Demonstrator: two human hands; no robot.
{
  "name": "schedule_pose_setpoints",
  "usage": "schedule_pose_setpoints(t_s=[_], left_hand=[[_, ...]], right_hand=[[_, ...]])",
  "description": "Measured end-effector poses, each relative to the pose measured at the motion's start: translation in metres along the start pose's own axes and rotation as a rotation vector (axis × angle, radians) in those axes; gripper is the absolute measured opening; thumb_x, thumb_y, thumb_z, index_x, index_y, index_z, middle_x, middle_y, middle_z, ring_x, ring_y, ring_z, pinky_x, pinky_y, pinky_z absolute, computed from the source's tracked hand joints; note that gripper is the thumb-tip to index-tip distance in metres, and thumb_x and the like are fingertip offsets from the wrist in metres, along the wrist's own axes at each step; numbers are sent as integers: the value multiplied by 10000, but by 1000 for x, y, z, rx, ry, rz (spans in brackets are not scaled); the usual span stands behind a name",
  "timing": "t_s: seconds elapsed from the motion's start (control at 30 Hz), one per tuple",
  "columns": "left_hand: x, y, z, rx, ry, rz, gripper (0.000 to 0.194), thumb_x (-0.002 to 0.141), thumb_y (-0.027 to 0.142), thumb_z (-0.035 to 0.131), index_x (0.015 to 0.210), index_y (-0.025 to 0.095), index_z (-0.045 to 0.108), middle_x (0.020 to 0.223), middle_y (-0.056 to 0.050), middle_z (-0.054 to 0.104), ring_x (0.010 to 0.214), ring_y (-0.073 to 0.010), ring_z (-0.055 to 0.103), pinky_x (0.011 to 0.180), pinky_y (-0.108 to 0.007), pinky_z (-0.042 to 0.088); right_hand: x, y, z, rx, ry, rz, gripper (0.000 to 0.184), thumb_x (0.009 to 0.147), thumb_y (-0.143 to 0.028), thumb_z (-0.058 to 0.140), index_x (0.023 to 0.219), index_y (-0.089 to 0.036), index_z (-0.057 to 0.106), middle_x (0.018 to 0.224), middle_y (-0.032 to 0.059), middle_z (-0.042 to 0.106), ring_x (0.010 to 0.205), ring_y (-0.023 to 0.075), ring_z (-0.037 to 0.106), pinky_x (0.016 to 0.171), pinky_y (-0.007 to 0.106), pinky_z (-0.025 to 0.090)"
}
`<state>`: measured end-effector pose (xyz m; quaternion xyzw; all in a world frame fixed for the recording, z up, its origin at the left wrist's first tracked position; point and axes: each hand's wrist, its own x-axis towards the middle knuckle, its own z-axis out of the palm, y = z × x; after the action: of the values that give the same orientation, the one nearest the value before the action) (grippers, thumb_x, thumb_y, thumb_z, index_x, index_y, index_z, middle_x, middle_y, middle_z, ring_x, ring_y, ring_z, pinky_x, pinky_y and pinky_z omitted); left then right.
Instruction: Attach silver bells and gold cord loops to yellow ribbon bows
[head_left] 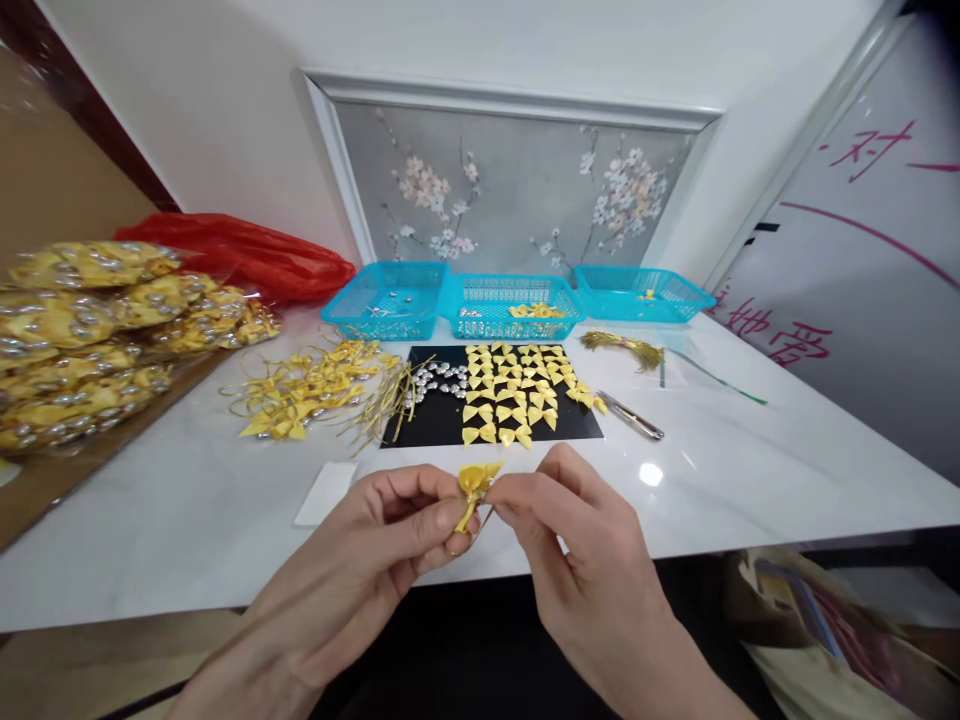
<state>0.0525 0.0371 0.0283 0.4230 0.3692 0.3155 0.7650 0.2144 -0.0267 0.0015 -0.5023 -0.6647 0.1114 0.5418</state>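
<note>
Yellow bow (478,477) held above near edge of table (720,500), pinched by left hand (390,535); thin tie gripped by right hand (589,530), fastening seemingly unfinished. Beaded bows (300,395) heaped at ten o'clock, seemingly done; loose bows (511,412) rowed at twelve, seemingly left.

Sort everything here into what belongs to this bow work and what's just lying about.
Likely in the job:
yellow ribbon bow at left hand and right hand
laid-out bows
silver beads
black mat
gold twist ties
blue baskets

Probably just lying about:
red plastic bag
white card
</note>
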Motion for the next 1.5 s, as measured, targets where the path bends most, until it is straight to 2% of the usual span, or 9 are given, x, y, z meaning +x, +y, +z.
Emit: schedule_pose_setpoints(t_s=[0.2,0.53,0.83,1.2,1.33,1.5], left_hand=[[-3,0,-4,-31,-43,-27,86,695,155,848,705,148,763,658,-6,669,623,-78,588,596,-118,508],[-2,4,-4,-50,-42,-63,106,676,127,861,720,135,765,677,-6,692,628,-81,619,597,-119,528],[-5,1,-7,-41,-95,-45,65,739,157,824,738,146,760,674,0,683,630,-72,599,602,-114,508],[-2,0,-8,-78,-104,-71,75,730,139,832,757,131,762,679,-1,697,621,-66,613,592,-109,516],[-2,1,-7,-96,-93,-93,105,695,132,856,752,133,769,686,0,701,626,-69,623,601,-116,526],[-5,1,-9,-63,-111,-74,79,721,146,839,748,137,765,688,-1,700,630,-68,614,604,-118,518]], right_hand=[[2,3,-1,-22,-18,-74,259,926,-22,463,922,-167,678,736,-15,404,603,103,454,531,222,375],[1,5,3,-33,5,-154,252,930,-15,458,935,-155,668,724,-15,387,600,113,424,523,237,354],[0,4,1,18,-33,-115,274,938,-14,429,953,-148,668,747,-9,379,621,119,433,529,246,355],[-2,6,1,33,-43,-121,300,931,-1,430,998,-156,678,754,-13,353,615,119,415,516,249,332],[-1,8,1,47,-30,-137,283,934,-6,458,957,-178,681,748,-21,342,612,109,414,513,231,336],[-1,10,2,28,-31,-143,266,940,-15,459,950,-161,682,744,-20,350,608,105,413,515,233,335]])
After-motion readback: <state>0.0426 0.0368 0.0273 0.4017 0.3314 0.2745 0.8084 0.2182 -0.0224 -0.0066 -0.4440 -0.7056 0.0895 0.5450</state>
